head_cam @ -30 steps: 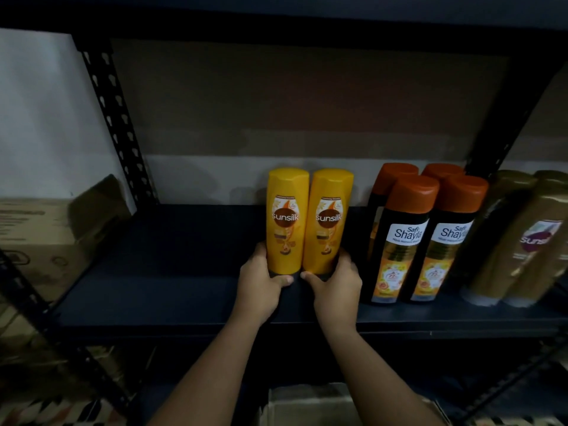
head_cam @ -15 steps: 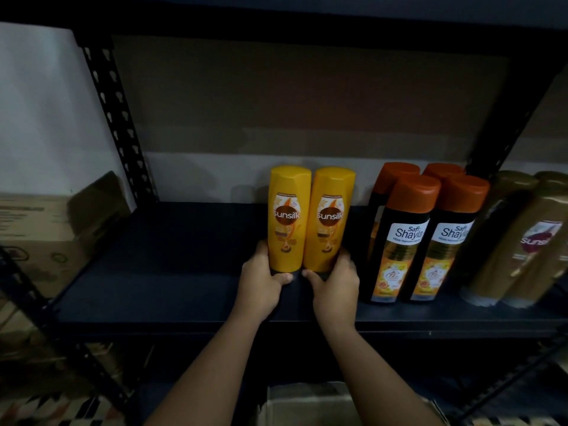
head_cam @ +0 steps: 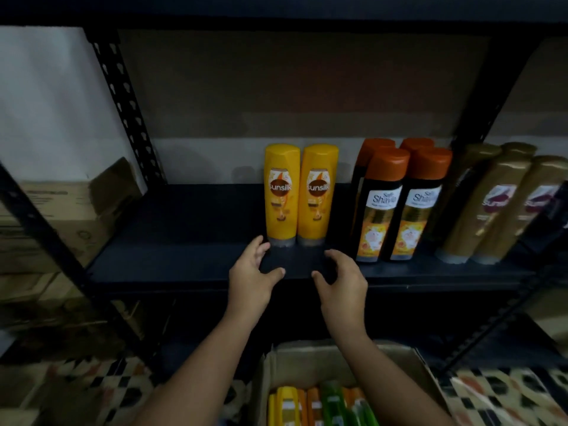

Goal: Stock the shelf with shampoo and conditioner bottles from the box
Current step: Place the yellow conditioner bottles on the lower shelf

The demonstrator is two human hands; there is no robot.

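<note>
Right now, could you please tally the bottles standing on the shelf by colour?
Yellow Sunsilk bottles: 2
Black bottles with orange caps: 4
Gold Sunsilk bottles: at least 3 show; the frame edge may hide more
Total: 9 visible on the shelf

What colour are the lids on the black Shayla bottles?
Orange, on the black Safi Shayla bottles' rounded plastic caps, clearest in the head view.

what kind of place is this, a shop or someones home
Probably a shop stockroom or storage area, not a home. A slotted metal rack holds toiletry bottles grouped by brand, like the yellow Sunsilk pair, and an open carton of more bottles sits below.
</note>
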